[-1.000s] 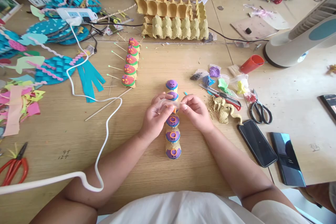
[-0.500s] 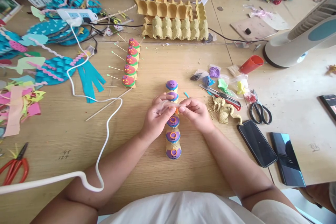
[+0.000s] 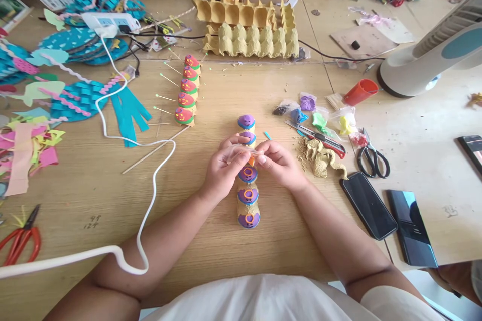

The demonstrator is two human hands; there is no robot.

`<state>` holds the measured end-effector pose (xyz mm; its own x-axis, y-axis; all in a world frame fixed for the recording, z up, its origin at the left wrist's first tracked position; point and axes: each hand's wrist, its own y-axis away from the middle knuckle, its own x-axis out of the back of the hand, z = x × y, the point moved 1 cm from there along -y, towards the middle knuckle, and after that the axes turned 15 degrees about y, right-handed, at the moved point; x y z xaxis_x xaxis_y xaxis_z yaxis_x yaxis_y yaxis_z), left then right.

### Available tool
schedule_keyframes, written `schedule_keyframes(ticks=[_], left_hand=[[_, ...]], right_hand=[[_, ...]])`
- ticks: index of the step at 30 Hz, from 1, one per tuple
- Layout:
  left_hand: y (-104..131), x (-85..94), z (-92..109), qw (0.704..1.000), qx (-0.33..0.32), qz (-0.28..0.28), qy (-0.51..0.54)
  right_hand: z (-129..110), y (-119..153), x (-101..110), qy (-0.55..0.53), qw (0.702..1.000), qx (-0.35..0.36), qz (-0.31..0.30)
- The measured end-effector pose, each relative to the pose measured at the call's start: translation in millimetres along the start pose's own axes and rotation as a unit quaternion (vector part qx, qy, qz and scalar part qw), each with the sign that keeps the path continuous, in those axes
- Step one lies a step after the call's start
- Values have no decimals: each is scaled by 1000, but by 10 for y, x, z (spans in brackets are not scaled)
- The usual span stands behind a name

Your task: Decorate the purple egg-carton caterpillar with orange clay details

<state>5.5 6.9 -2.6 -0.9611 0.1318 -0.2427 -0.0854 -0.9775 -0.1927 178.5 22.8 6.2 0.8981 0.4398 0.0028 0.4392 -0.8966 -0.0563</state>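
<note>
Between my two hands is a small clear plastic bag (image 3: 241, 150) with a bit of orange clay (image 3: 251, 161) showing at its lower side. My left hand (image 3: 228, 164) is closed on the bag, thumb on top. The fingertips of my right hand (image 3: 276, 160) pinch the bag's right end. Beneath them lies an egg-carton strip (image 3: 248, 206), its bumps covered in purple and blue clay; the nearer ones carry orange rings. My hands hide the middle of the strip. A small blue stick (image 3: 267, 136) lies just beyond my right hand.
Clay bags (image 3: 309, 103), a utility knife (image 3: 320, 139), carton scraps (image 3: 320, 158), black scissors (image 3: 372, 160) and two phones (image 3: 369, 205) lie to the right. A red-green caterpillar strip (image 3: 187, 93) stands at far left. A white cable (image 3: 153, 185) crosses the left side.
My right fingertips have shifted slightly at the bag's end, and the orange clay shows a little more below it. Everything else on the table stays put.
</note>
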Motion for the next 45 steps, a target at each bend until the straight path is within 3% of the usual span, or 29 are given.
schedule_keyframes(ticks=[8,17,23,28,33,40,45], left_hand=[[1,-33,23,999,23,-8,41],[17,3,-46,997,27,33,62],[-6,-9,-33,997,27,15,66],[39,1,19,999,17,20,27],[41,-24,60,1000,-1,-17,-12],[39,-67,53,995,45,6,84],[39,-61,74,998,27,29,56]], right_hand=[[81,-21,-23,-10,998,48,26],[22,-21,0,20,997,-4,69],[8,6,-14,99,992,17,79],[18,21,-21,93,990,23,105],[31,24,-16,76,991,33,105],[18,29,-12,121,986,51,99],[-25,13,-9,197,971,94,99]])
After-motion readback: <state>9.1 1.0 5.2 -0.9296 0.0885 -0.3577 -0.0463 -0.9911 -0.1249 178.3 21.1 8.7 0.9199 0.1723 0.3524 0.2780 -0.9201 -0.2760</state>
